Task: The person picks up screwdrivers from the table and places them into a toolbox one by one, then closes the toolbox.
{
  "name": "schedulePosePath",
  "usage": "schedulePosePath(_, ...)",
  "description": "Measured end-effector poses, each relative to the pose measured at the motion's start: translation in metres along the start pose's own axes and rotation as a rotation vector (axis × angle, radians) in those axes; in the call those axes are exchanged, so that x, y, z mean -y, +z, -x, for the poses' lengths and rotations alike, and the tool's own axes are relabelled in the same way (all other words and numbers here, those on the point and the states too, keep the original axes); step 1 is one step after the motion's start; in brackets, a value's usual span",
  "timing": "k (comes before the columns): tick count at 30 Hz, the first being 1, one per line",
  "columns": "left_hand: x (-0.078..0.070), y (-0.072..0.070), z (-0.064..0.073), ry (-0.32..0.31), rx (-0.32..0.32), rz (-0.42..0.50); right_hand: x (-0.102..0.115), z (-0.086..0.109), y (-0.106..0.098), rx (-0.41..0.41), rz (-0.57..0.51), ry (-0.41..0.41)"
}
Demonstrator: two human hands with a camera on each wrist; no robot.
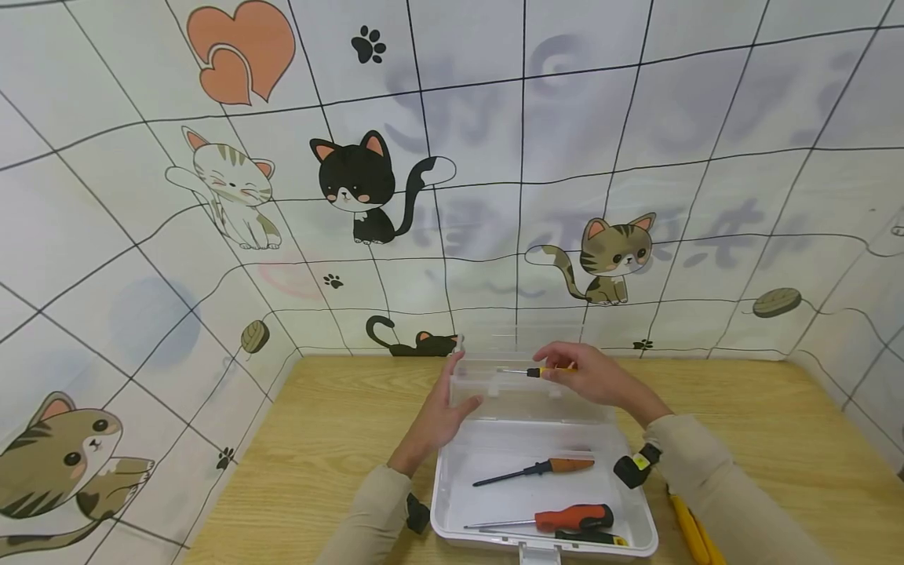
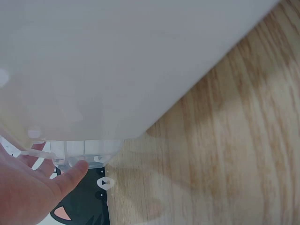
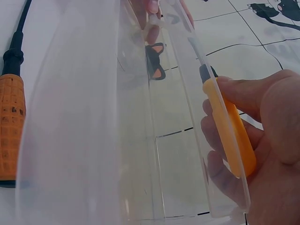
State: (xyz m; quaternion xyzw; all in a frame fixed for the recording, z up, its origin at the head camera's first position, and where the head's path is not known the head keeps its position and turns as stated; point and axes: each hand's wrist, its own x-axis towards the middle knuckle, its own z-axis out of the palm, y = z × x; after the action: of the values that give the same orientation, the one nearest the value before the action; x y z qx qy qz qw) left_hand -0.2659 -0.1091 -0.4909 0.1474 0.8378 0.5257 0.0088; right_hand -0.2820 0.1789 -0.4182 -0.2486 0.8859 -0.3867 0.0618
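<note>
A white plastic toolbox [image 1: 455, 479] stands on the table with its clear lid [image 1: 523, 408] raised at the back. My left hand [image 1: 436, 420] holds the lid's left edge; in the left wrist view, its thumb [image 2: 72, 178] presses one face while the fingers lie behind. At the lid's upper right, my right hand [image 1: 586, 373] grips a yellow-handled screwdriver [image 3: 229, 126], its thin shaft pointing left along the lid. Inside the box lie an orange-handled screwdriver [image 1: 568, 465], a red-handled screwdriver [image 1: 570, 518] and, partly behind that, a black-and-yellow handle [image 1: 593, 537].
A yellow-handled tool [image 1: 695, 530] lies on the wooden table [image 1: 318, 447] right of the box, partly hidden by the right sleeve. A white latch [image 1: 540, 554] hangs at the box's front. Behind the table rises a cat-printed cloth [image 1: 480, 220].
</note>
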Motion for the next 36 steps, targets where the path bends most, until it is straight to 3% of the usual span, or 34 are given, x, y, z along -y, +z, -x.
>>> schedulePosePath(12, 0.0014, 0.001, -0.0019, -0.022, -0.001, 0.016, -0.0022, -0.0008, 0.0012, 0.016, -0.001, -0.028)
schedulePosePath(36, 0.0038, 0.0008, -0.0018, 0.003, -0.005, 0.009, 0.0003, -0.0003, 0.0012, 0.038, 0.007, -0.036)
